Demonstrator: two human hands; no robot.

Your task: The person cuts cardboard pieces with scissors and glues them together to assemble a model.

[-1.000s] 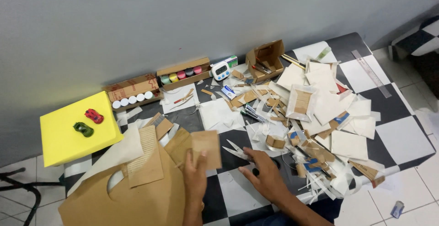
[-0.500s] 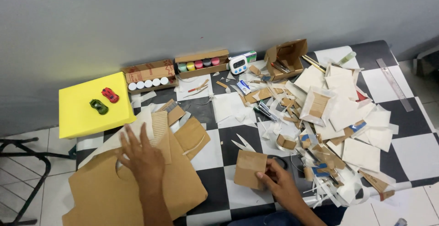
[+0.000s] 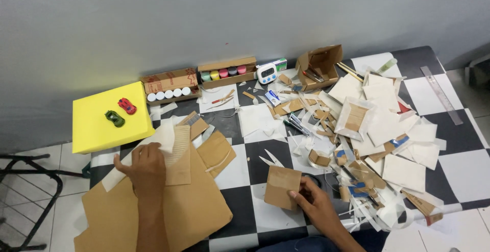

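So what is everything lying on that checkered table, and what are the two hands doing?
Table: one, black and white checks, against the grey wall.
Foam block: one, yellow, far left.
Toy cars: two, red and green, on the foam block.
Paint pot boxes: two, brown card, by the wall; one holds white-lidded pots, one coloured pots.
Timer: one, white, by the wall.
Open box: one, brown, at the back.
Ruler: one, grey, far right.
Scraps: many, white and brown, right half.
Cardboard sheets: several, brown, front left.
Cardboard square: one, brown, front centre.
Left hand: flat on the cardboard sheets.
Right hand: gripping the cardboard square.
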